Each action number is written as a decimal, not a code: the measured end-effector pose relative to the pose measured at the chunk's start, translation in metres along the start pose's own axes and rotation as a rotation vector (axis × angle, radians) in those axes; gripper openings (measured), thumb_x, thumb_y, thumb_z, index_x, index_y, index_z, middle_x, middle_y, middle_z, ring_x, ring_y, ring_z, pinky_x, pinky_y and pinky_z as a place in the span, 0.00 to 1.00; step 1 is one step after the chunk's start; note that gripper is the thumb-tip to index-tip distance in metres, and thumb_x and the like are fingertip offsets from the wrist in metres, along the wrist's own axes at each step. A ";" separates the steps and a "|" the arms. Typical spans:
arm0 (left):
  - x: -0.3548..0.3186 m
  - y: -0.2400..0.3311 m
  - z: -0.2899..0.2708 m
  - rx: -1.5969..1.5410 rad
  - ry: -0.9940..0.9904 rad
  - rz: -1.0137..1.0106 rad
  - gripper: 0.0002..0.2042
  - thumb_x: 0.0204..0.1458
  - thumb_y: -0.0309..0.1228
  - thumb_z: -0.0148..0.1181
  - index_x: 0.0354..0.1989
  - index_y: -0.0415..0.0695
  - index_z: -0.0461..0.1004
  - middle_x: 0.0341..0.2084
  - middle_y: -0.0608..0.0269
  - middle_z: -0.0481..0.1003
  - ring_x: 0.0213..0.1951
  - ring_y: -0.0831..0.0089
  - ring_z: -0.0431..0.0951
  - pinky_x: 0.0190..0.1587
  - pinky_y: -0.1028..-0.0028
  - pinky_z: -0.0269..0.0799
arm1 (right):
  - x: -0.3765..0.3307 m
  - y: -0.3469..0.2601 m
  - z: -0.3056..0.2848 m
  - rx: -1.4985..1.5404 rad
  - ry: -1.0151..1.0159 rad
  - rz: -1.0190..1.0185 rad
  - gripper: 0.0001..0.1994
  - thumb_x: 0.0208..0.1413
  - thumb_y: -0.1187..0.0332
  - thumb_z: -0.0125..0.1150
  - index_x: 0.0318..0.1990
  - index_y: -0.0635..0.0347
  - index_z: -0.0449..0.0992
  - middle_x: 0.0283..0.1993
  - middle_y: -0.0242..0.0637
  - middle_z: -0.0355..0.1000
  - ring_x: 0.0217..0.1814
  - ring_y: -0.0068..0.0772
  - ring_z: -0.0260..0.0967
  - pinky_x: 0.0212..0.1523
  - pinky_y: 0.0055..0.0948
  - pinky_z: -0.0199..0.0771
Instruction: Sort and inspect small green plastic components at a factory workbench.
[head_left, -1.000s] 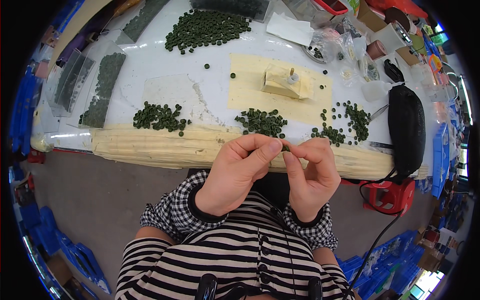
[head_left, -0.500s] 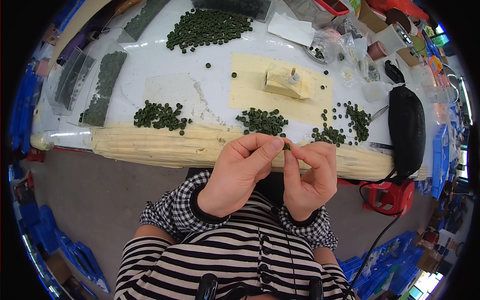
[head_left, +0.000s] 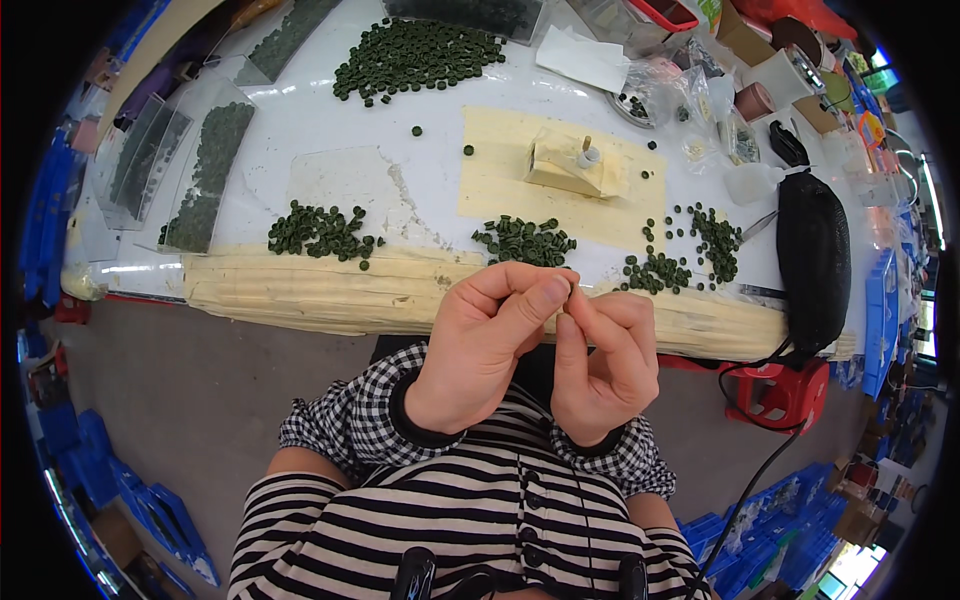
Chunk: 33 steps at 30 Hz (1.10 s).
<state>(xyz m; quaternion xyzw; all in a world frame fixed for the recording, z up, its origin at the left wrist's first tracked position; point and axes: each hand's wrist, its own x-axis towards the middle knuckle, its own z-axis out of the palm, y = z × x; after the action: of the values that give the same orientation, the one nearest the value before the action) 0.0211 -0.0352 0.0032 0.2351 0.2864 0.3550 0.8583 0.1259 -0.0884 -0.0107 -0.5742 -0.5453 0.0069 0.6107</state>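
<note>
My left hand point(head_left: 478, 340) and my right hand point(head_left: 606, 362) meet fingertip to fingertip at the near edge of the table. Thumb and forefinger of each are pinched together, and between them sits a small dark green round piece, now almost wholly covered by the fingertips. Just beyond my hands lies a pile of the same dark green, button-like pieces point(head_left: 524, 241). Another small heap point(head_left: 318, 231) lies to its left. To the right are two looser groups, a nearer one point(head_left: 655, 272) and a farther one point(head_left: 717, 245).
Beyond my hands, a tape-covered block with a short upright peg point(head_left: 570, 165) stands on a yellowish sheet point(head_left: 490, 190). A large green heap point(head_left: 415, 58) lies farther back. Clear trays of pieces point(head_left: 207, 175) stand left. A black bag-like bundle point(head_left: 812, 262) hangs at the right edge.
My hands have drawn slightly closer, the right one shifting a little left and down. The green piece, visible between the fingertips before, is now mostly covered.
</note>
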 end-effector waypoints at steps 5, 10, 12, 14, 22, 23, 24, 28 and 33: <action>0.004 -0.005 -0.003 0.014 -0.009 0.103 0.08 0.55 0.26 0.59 0.41 0.38 0.77 0.17 0.81 0.65 0.20 0.92 0.55 0.23 0.88 0.51 | 0.001 0.004 -0.003 0.032 -0.023 0.011 0.14 0.39 0.85 0.66 0.37 0.65 0.80 0.31 0.35 0.72 0.31 0.31 0.66 0.32 0.23 0.66; 0.003 -0.005 -0.004 0.179 -0.025 0.234 0.09 0.54 0.24 0.60 0.42 0.38 0.77 0.16 0.83 0.60 0.21 0.92 0.55 0.26 0.87 0.52 | 0.002 0.004 -0.005 0.052 -0.029 0.034 0.14 0.39 0.85 0.66 0.38 0.64 0.80 0.31 0.35 0.72 0.31 0.31 0.65 0.32 0.23 0.66; 0.002 0.001 -0.004 0.394 -0.019 0.306 0.09 0.53 0.23 0.61 0.42 0.39 0.78 0.15 0.82 0.59 0.21 0.91 0.55 0.26 0.86 0.52 | 0.003 0.004 -0.007 0.052 -0.021 0.032 0.14 0.40 0.85 0.66 0.38 0.65 0.80 0.30 0.35 0.72 0.31 0.31 0.65 0.32 0.24 0.65; 0.006 0.001 -0.009 0.560 -0.085 0.487 0.10 0.51 0.21 0.62 0.42 0.39 0.79 0.14 0.80 0.57 0.20 0.89 0.55 0.25 0.84 0.51 | 0.004 0.004 -0.009 0.060 -0.008 0.046 0.14 0.40 0.85 0.66 0.38 0.65 0.80 0.30 0.35 0.72 0.31 0.31 0.65 0.32 0.24 0.65; 0.008 0.009 -0.013 0.804 -0.101 0.651 0.12 0.45 0.18 0.64 0.39 0.41 0.80 0.12 0.76 0.55 0.18 0.85 0.54 0.22 0.82 0.49 | 0.005 0.007 -0.015 0.115 -0.076 0.052 0.14 0.40 0.85 0.66 0.38 0.65 0.80 0.30 0.35 0.72 0.31 0.30 0.65 0.33 0.23 0.65; 0.008 0.010 -0.015 0.828 -0.108 0.667 0.12 0.45 0.18 0.64 0.39 0.42 0.80 0.12 0.75 0.56 0.18 0.84 0.55 0.22 0.81 0.50 | 0.006 0.008 -0.015 0.114 -0.089 0.047 0.14 0.40 0.85 0.66 0.39 0.65 0.80 0.30 0.35 0.72 0.31 0.30 0.65 0.33 0.23 0.65; 0.009 0.011 -0.015 0.851 -0.115 0.683 0.12 0.45 0.18 0.64 0.39 0.42 0.80 0.12 0.74 0.58 0.18 0.84 0.55 0.21 0.81 0.50 | 0.006 0.008 -0.016 0.134 -0.107 0.056 0.15 0.40 0.85 0.65 0.39 0.65 0.80 0.31 0.35 0.72 0.31 0.30 0.65 0.33 0.23 0.65; 0.008 0.018 -0.014 1.032 -0.136 0.847 0.11 0.45 0.19 0.64 0.39 0.42 0.80 0.13 0.70 0.63 0.17 0.82 0.58 0.19 0.80 0.52 | 0.009 0.007 -0.020 0.240 -0.179 0.144 0.15 0.41 0.85 0.65 0.40 0.65 0.80 0.31 0.35 0.72 0.32 0.30 0.66 0.34 0.23 0.65; 0.012 0.023 -0.016 1.002 -0.185 0.746 0.13 0.42 0.18 0.67 0.38 0.44 0.81 0.12 0.73 0.57 0.18 0.82 0.54 0.21 0.80 0.48 | 0.011 0.007 -0.022 0.132 -0.221 0.070 0.15 0.42 0.85 0.64 0.40 0.65 0.80 0.33 0.35 0.72 0.33 0.30 0.66 0.35 0.24 0.66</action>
<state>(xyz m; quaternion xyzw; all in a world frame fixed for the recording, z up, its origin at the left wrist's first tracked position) 0.0068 -0.0086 0.0012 0.7222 0.2413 0.4317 0.4836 0.1492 -0.0943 -0.0026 -0.5473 -0.5870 0.1272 0.5829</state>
